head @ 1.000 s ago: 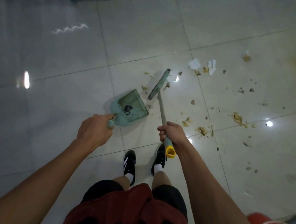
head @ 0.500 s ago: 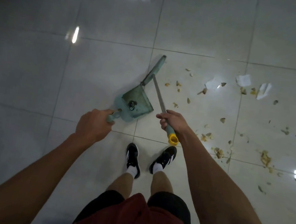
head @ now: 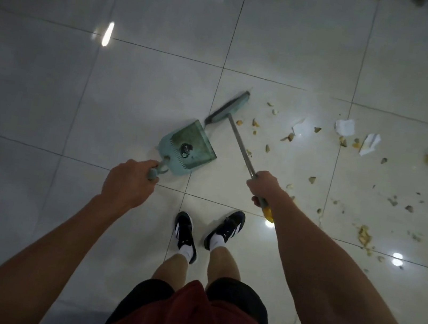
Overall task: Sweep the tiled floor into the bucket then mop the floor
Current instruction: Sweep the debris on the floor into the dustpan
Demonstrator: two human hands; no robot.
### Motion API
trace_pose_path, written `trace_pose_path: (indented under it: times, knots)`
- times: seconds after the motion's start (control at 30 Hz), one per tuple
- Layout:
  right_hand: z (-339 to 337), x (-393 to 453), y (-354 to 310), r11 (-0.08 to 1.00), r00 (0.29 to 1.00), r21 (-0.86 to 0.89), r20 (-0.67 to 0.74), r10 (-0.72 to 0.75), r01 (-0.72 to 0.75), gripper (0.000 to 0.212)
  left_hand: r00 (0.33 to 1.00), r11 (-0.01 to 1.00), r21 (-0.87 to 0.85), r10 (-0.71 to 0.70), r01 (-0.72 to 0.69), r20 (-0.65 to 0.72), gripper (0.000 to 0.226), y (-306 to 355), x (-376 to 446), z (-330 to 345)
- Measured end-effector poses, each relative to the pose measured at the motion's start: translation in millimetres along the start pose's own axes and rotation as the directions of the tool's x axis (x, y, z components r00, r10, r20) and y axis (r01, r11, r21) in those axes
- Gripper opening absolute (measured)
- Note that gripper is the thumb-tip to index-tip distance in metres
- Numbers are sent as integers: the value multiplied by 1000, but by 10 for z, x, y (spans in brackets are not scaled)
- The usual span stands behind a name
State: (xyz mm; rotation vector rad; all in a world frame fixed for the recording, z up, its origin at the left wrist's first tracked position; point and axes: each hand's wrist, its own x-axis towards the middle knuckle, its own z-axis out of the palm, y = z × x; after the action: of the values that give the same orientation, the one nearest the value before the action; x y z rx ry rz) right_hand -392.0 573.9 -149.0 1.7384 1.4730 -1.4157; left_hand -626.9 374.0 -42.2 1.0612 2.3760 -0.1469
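Teal dustpan (head: pixel 189 145): on the tiled floor (head: pixel 148 90), mouth facing up and to the right, with a small dark object inside; the left hand (head: pixel 128 182) grips its handle.
Broom (head: pixel 228 111): head just beyond the pan's mouth, its metal shaft running back and right to the right hand (head: pixel 264 187), which is wrapped round the shaft above the yellow end cap.
Debris (head: pixel 289 137): brown crumbs and white paper scraps (head: pixel 345 126) scattered to the right of the broom head, apart from the pan.
Key relation: the litter lies on the right-hand side, so I judge the broom must reach right and draw leftward toward the pan.
Bucket: not in view.
Progress: sweeping appears barely begun; mopping not yet started.
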Motion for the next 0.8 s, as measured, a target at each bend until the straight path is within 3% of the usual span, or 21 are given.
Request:
trace_pose_path:
  times: [0.17, 0.27, 0.5, 0.8]
  knots:
    - [128, -101, 127, 950, 983, -300, -129, -132, 88, 21, 995, 994, 39, 99, -100, 9, 29, -84, 55, -29]
    - [200, -160, 233, 911, 977, -408, -161, -143, 67, 30, 982, 977, 106, 186, -186, 14, 31, -153, 73, -36]
    - [282, -428, 721, 895, 972, -446, -215, -95, -11, 31, 965, 950, 173, 248, -259, 80, 37, -166, -53, -42]
    - [93, -924, 1881, 869, 965, -481, -260, -16, -116, 36, 940, 921, 195, 316, -337, 130, 26, 290, -594, 279]
